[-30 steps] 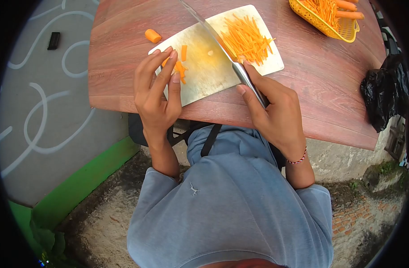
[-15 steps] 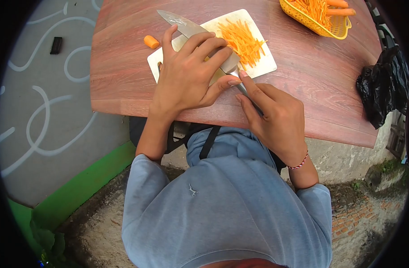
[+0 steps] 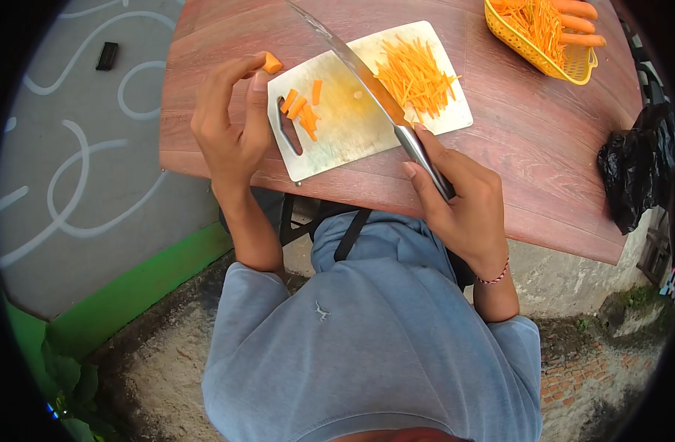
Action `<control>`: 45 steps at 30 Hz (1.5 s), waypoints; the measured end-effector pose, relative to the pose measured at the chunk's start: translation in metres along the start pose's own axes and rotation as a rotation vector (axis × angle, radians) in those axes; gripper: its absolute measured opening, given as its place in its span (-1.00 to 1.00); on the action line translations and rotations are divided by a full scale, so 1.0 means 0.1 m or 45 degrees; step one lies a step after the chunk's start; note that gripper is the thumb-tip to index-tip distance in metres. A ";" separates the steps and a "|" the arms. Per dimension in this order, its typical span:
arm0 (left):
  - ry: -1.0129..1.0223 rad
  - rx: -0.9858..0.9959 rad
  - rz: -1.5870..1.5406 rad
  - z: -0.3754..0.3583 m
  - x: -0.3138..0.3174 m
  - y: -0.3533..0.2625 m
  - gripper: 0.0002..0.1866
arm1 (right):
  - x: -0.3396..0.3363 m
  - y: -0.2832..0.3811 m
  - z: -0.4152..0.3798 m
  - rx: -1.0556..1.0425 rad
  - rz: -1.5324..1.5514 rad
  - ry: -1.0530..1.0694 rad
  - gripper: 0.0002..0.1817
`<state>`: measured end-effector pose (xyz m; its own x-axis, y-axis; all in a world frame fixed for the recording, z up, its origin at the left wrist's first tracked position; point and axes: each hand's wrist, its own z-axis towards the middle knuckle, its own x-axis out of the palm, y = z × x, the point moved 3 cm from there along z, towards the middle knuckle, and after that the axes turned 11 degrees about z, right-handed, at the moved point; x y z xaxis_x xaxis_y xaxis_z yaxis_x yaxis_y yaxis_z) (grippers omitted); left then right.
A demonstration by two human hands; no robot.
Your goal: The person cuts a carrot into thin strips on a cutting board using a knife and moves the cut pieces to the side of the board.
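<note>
My right hand [image 3: 466, 202] grips the steel handle of a large kitchen knife [image 3: 423, 160]. The blade points up and left across a white cutting board [image 3: 359, 136], and it looks raised off the surface. Thin carrot strips [image 3: 417, 77] lie heaped on the board's right part. Several thicker carrot pieces [image 3: 302, 112] sit by its handle slot on the left. Just past the board's left edge, my left hand [image 3: 230, 125] reaches over the table with thumb and index finger apart. Its index fingertip is at a carrot chunk [image 3: 272, 63]; whether they touch is hard to tell.
A yellow plastic basket [image 3: 532, 55] with shredded carrot and whole carrots [image 3: 582, 39] stands at the top right of the wooden table [image 3: 536, 162]. Black plastic bag [image 3: 635, 166] hangs at the table's right edge. A small black object [image 3: 107, 56] lies on the grey patterned surface at left.
My left hand has left the knife blade and moved left to the carrot chunk, uncovering the carrot pieces on the board. The knife has swung to a steeper angle in my right hand.
</note>
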<state>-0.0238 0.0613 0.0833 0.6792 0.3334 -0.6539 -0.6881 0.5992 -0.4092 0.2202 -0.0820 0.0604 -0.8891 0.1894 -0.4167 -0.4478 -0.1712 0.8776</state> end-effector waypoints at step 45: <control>0.391 -0.448 0.406 -0.49 0.17 0.21 -0.79 | 0.21 -0.14 -0.07 0.084 0.229 0.001 -0.50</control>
<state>-0.0392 0.0434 0.0328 0.3543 0.1999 -0.9135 -0.9266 0.2070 -0.3140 0.2072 -0.0822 0.0381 -0.9544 0.1609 -0.2514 -0.2740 -0.1382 0.9517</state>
